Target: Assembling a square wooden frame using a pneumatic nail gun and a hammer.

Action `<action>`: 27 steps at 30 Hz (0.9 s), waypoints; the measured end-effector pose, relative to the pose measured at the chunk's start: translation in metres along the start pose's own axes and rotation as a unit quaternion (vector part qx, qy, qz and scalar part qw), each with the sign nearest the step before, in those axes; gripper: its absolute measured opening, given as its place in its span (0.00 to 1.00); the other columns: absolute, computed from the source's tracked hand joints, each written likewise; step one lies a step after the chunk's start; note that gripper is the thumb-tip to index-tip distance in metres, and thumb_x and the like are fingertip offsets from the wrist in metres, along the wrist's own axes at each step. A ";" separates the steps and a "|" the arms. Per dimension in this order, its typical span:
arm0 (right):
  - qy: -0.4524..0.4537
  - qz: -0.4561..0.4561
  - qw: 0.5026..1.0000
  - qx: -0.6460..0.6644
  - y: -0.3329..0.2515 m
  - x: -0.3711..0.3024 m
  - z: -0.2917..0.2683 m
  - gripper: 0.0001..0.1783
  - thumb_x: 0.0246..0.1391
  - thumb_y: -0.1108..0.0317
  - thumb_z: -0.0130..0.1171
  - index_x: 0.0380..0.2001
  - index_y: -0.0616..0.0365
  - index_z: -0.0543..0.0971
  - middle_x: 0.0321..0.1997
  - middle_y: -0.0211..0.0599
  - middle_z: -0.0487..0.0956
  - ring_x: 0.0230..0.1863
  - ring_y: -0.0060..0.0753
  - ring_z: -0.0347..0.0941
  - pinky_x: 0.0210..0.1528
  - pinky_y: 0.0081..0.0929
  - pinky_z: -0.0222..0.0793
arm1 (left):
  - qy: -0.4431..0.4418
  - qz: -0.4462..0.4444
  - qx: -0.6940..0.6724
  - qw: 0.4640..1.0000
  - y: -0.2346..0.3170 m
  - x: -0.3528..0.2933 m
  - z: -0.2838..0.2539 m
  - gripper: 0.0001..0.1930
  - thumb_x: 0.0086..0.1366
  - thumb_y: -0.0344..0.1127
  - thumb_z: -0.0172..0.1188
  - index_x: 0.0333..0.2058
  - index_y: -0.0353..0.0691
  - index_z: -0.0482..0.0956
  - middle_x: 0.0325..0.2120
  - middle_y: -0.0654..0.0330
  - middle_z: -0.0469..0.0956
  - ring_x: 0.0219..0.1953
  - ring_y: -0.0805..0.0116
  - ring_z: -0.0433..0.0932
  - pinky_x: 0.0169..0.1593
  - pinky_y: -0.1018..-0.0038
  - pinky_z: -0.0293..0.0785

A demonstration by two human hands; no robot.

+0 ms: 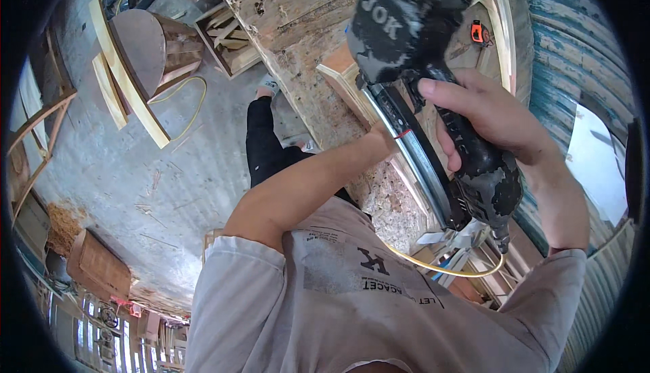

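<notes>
Gripping the handle of a worn black nail gun, the right hand has its fingers wrapped tight around the grip, the forefinger stretched toward the body of the tool. The gun is held high and close to the camera, its bulky head uppermost and its long silver magazine running down along the handle. A thin yellow air hose loops out from the butt of the handle and curves back under the person's chest. The nose of the gun is aimed at a pale wooden frame that lies on a rough chipboard bench. The left hand reaches in behind the magazine, right at the frame's edge; most of it is hidden by the tool, so I cannot tell whether its fingers are closed on anything. The forearm leads back to a light grey T-shirt sleeve. Beyond the gun, a small orange object rests near the far side of the frame. Off to the left, on the dusty concrete floor, stand a round wooden stool and some long pale battens, with a crate of wood offcuts just beside the bench. To the right rises a wall of blue corrugated sheet.
</notes>
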State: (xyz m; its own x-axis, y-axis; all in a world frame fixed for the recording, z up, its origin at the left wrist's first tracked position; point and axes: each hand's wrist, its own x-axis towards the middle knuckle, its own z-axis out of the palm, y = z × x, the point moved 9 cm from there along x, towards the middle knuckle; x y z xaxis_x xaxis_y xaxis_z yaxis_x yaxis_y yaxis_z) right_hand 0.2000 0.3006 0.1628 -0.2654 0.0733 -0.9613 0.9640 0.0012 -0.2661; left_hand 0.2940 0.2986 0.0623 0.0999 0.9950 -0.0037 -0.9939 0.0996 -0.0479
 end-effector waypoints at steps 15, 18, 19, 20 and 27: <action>0.042 0.063 0.995 -0.068 -0.027 -0.005 -0.009 0.20 0.59 0.54 0.55 0.30 0.63 0.76 0.15 0.36 0.76 0.13 0.25 0.74 0.15 0.19 0.69 | -0.015 0.159 0.925 0.344 -0.082 0.033 -0.097 0.15 0.62 0.36 0.56 0.45 0.35 0.80 0.36 0.55 0.82 0.43 0.57 0.81 0.46 0.61 0.78; 0.070 0.076 0.993 -0.052 -0.022 -0.005 -0.016 0.17 0.60 0.56 0.55 0.31 0.63 0.74 0.14 0.37 0.74 0.12 0.27 0.73 0.14 0.21 0.68 | -0.021 0.100 0.941 0.323 -0.090 0.042 -0.097 0.16 0.60 0.33 0.56 0.47 0.38 0.80 0.37 0.59 0.83 0.46 0.59 0.80 0.50 0.63 0.74; 0.077 0.080 0.993 -0.045 -0.022 -0.005 -0.016 0.16 0.60 0.58 0.55 0.32 0.62 0.72 0.13 0.38 0.73 0.11 0.27 0.71 0.15 0.23 0.68 | -0.012 0.130 0.935 0.331 -0.087 0.043 -0.093 0.16 0.60 0.33 0.56 0.46 0.38 0.80 0.37 0.59 0.83 0.45 0.60 0.80 0.50 0.63 0.74; 0.075 0.080 0.993 -0.045 -0.022 -0.004 -0.016 0.16 0.60 0.58 0.55 0.32 0.62 0.72 0.13 0.38 0.73 0.11 0.27 0.71 0.15 0.23 0.68 | -0.003 0.159 0.928 0.338 -0.085 0.043 -0.090 0.16 0.59 0.33 0.57 0.46 0.38 0.81 0.38 0.59 0.83 0.45 0.60 0.80 0.49 0.63 0.74; 0.008 0.081 0.986 -0.147 -0.031 0.013 0.012 0.21 0.58 0.52 0.56 0.28 0.63 0.77 0.15 0.35 0.76 0.14 0.26 0.74 0.18 0.22 0.70 | 0.059 0.361 0.852 0.374 -0.082 0.049 -0.113 0.14 0.58 0.32 0.58 0.42 0.38 0.82 0.38 0.59 0.83 0.44 0.61 0.81 0.47 0.66 0.75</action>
State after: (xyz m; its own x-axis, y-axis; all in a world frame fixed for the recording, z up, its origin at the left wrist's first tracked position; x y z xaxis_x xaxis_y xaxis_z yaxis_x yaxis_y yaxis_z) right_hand 0.1668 0.2900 0.1580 -0.1088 0.1125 -0.9877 0.9578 0.2776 -0.0739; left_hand 0.3856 0.3381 -0.0472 -0.3224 0.7706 0.5497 0.6592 -0.2340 0.7147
